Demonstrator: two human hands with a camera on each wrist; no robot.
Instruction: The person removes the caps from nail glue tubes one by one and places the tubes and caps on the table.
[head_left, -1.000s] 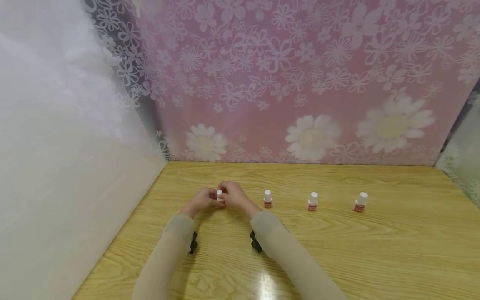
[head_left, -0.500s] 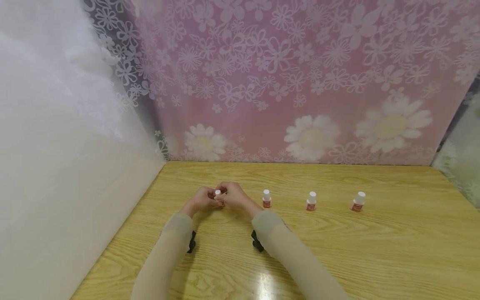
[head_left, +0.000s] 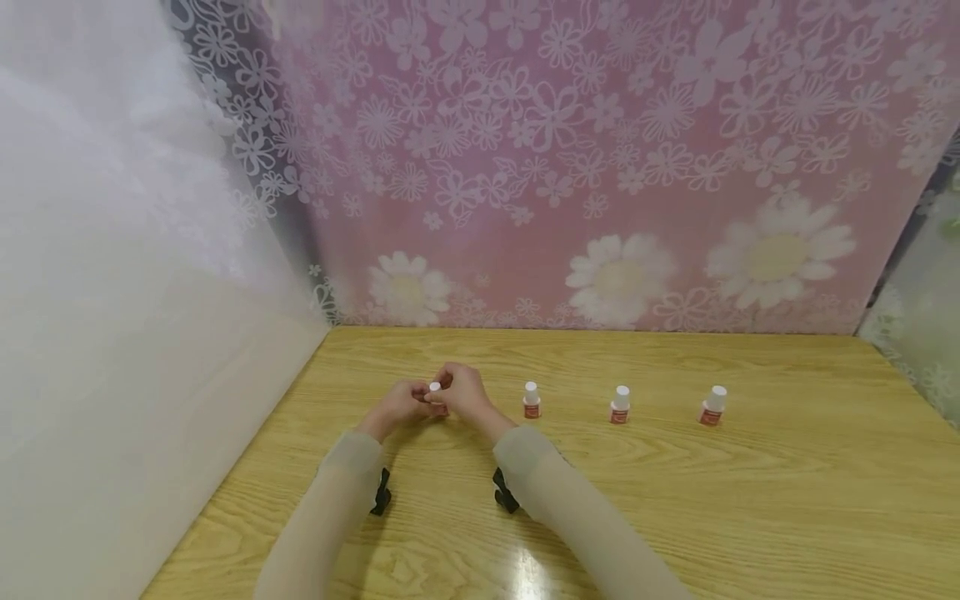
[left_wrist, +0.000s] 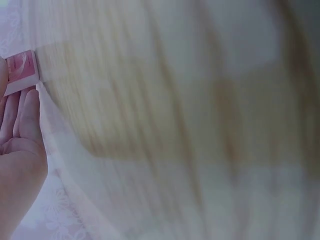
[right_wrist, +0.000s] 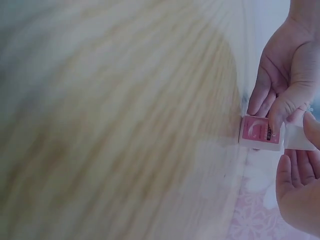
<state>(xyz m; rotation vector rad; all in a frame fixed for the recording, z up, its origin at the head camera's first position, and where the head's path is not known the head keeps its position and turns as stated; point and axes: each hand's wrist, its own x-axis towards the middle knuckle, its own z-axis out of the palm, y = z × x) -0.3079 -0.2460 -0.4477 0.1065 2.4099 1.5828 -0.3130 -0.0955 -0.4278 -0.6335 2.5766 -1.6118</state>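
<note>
A small bottle [right_wrist: 257, 131] with a pink-red label and white cap [right_wrist: 298, 138] stands on the wood-grain table between both hands. My left hand [head_left: 397, 407] grips its labelled body, with the thumb across the label in the right wrist view. At the cap, the fingers and thumb of my right hand [head_left: 467, 395] pinch from the other side. The left wrist view catches only the lower part of the bottle [left_wrist: 22, 71], beside the left palm. In the head view, fingers cover much of it.
Several like bottles form a row: one bottle [head_left: 532, 401] just right of the hands, another bottle [head_left: 619, 406] farther right, and a third bottle [head_left: 712, 406] beyond. A pink floral sheet [head_left: 525, 275] rises behind the table [head_left: 600, 500]; a white wall [head_left: 187, 333] borders the left.
Both hands stay at the same bottle. The right fingers have shifted slightly around the cap, and the head view has moved a little. The other bottles stand where they were.
</note>
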